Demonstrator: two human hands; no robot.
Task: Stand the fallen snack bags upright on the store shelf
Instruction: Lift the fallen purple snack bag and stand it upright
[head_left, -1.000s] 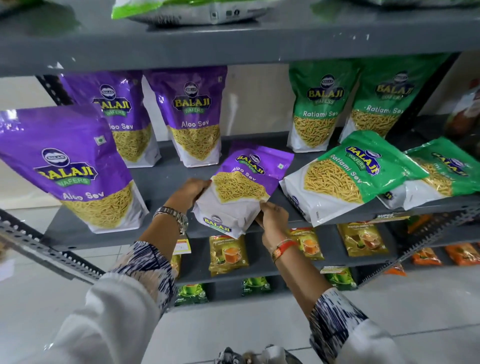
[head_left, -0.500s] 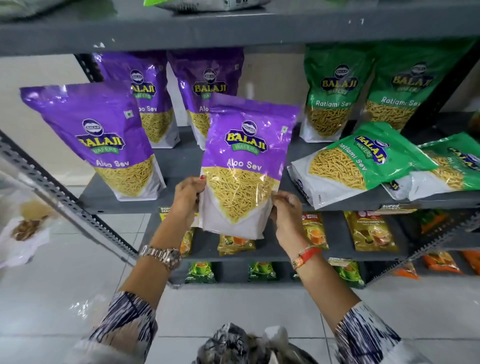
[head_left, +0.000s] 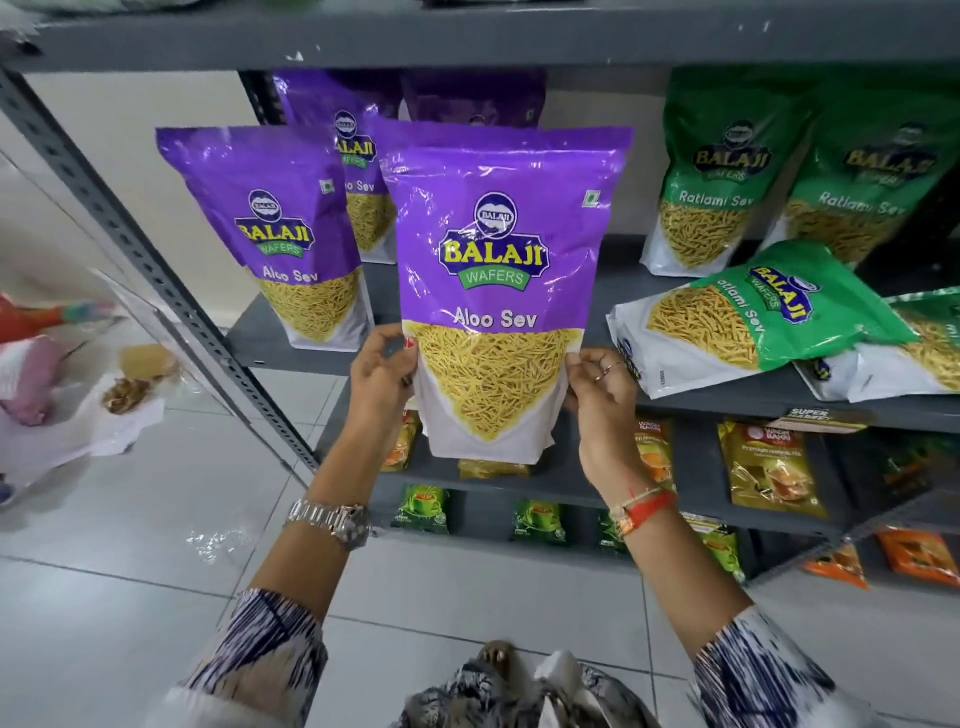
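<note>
- While you face the grey shelf (head_left: 727, 400), your left hand (head_left: 382, 371) and right hand (head_left: 602, 387) pinch the two side edges of a purple Aloo Sev bag (head_left: 493, 291), fingers closed on the plastic at about the height where the clear window begins.
- You hold that bag upright, label toward you, in front of the shelf's front edge; its bottom hangs below the edge, so it is not standing on the board.
- Another purple Aloo Sev bag (head_left: 280, 234) stands upright near the shelf's left front corner, and two more purple bags (head_left: 363, 150) stand at the back, partly hidden behind the one you hold.
- Toward the shelf's right end, a green Ratlami Sev bag (head_left: 753, 317) lies fallen on its back at the front edge, and a second fallen green bag (head_left: 914, 353) lies just beside it, partly under it.
- Two green bags (head_left: 727, 171) stand upright along the back right.
- Your left wrist carries a metal watch (head_left: 332, 519); your right wrist has a red thread (head_left: 647, 506).
</note>
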